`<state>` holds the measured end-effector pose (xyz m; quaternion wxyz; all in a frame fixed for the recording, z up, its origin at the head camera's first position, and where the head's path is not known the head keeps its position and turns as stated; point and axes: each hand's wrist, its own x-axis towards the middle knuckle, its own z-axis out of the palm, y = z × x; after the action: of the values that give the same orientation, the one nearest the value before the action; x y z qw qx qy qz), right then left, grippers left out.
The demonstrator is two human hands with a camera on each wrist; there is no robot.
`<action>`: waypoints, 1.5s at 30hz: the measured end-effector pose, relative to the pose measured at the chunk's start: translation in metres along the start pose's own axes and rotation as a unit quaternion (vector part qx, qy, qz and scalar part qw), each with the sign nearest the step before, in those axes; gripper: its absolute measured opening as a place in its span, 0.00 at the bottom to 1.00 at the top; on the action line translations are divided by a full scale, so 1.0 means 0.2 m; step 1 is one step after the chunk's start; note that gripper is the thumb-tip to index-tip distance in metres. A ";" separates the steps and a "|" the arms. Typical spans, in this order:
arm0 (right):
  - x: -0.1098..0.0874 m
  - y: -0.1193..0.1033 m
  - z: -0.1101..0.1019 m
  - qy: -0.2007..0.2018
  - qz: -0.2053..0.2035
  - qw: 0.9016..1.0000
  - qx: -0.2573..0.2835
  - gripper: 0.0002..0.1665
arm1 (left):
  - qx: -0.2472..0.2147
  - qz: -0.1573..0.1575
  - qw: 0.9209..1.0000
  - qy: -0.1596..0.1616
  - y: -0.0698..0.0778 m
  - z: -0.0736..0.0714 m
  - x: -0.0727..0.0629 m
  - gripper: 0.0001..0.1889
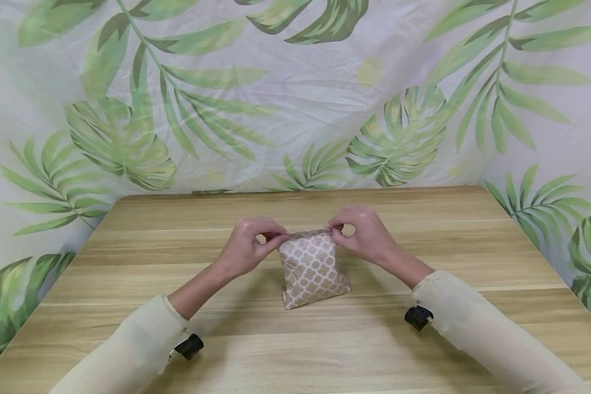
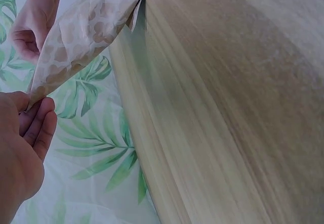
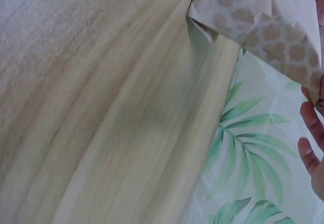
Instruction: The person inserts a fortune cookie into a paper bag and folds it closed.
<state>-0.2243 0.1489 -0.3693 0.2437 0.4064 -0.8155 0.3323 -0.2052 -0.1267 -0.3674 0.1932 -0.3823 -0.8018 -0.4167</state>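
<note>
A brown paper bag (image 1: 310, 271) with a white lattice pattern stands on the table, its top edge folded over into a narrow strip. At the top left corner my left hand (image 1: 246, 244) pinches the fold between thumb and fingers. My right hand (image 1: 366, 235) pinches the top right corner in the same way. In the left wrist view the bag (image 2: 83, 37) bulges in the middle and narrows toward the pinched edge. The right wrist view catches the bag (image 3: 268, 21) and part of the right hand (image 3: 315, 138). What the bag holds is hidden.
The wood-grain table (image 1: 128, 273) reaches back to a hanging cloth (image 1: 300, 109) printed with green leaves. Small black cameras (image 1: 189, 346) sit at both wrists, below the pale sleeves (image 1: 138, 342).
</note>
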 end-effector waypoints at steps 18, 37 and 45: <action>0.06 -0.07 -0.01 -0.056 -0.004 0.998 -0.042 0.11 | 0.004 -0.029 1.000 0.002 0.00 -0.02 0.00 0.05; 0.23 -0.23 0.12 -0.119 0.007 0.990 -0.078 0.03 | -0.021 -0.022 0.999 0.011 0.03 0.01 0.02 0.05; 0.18 -0.21 0.12 -0.103 0.025 0.991 -0.086 0.03 | -0.007 -0.014 1.000 0.007 0.03 -0.01 0.00 0.06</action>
<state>-0.2125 0.0944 -0.3453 0.1841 0.3951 -0.8717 0.2240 -0.2011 -0.1253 -0.3632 0.1905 -0.3695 -0.8024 -0.4281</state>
